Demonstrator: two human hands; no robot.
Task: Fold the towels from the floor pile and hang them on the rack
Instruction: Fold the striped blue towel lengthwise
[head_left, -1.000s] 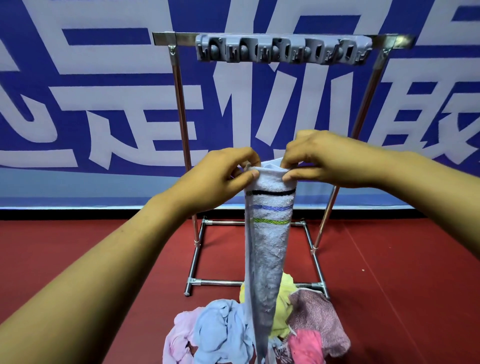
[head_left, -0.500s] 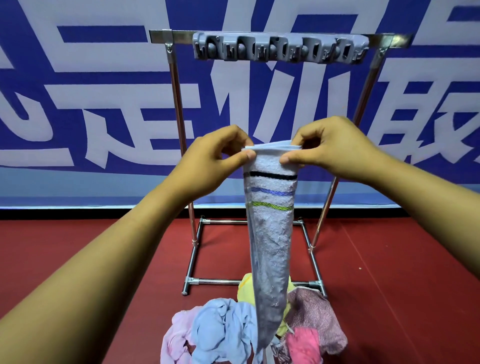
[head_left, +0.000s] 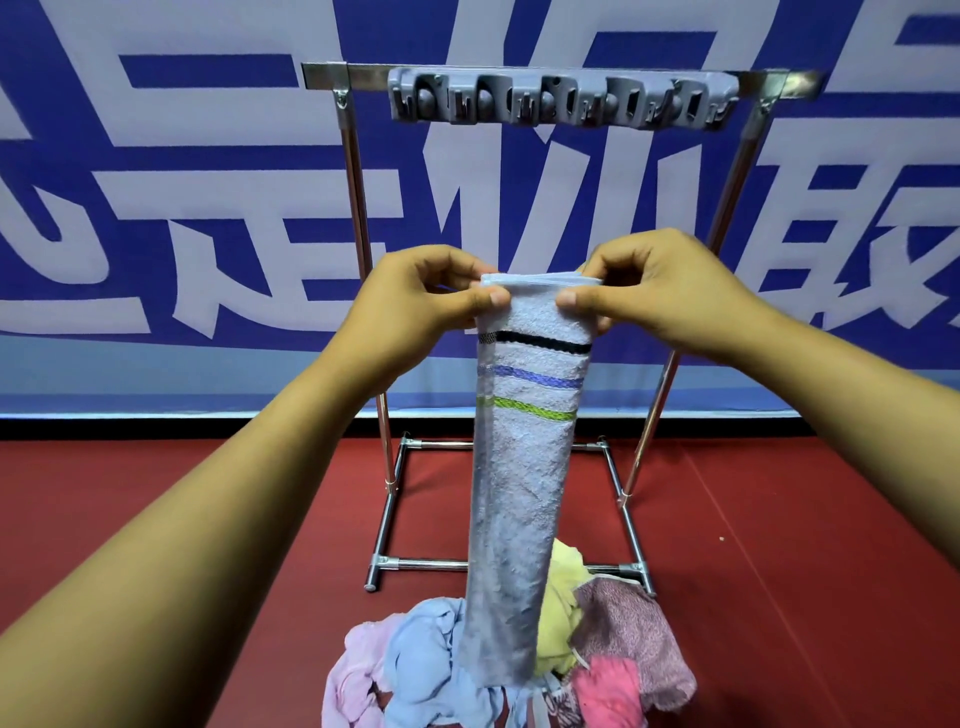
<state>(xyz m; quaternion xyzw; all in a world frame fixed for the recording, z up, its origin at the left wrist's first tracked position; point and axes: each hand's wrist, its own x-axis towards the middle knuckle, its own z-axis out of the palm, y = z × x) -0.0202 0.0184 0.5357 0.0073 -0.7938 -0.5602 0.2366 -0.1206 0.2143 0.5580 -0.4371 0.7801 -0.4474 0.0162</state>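
A pale blue towel (head_left: 519, 493) with black, blue and green stripes hangs folded into a narrow strip in front of me. My left hand (head_left: 421, 296) pinches its top left corner and my right hand (head_left: 660, 291) pinches its top right corner, so the top edge is held flat between them. Behind it stands the metal rack (head_left: 353, 156) with a grey clip bar (head_left: 561, 101) along its top rail, holding no towels. On the floor below lies the pile of towels (head_left: 623, 639) in pink, blue, yellow and mauve; the strip's lower end hangs just above it.
The red floor (head_left: 805, 545) spreads to both sides of the rack. A blue and white banner wall (head_left: 156, 182) closes the space behind. The rack's base bars (head_left: 421, 564) lie on the floor just beyond the pile.
Both hands have moved slightly apart along the towel's top edge, flattening and widening it. The towel has risen a little, so its lower end hangs higher over the pile.
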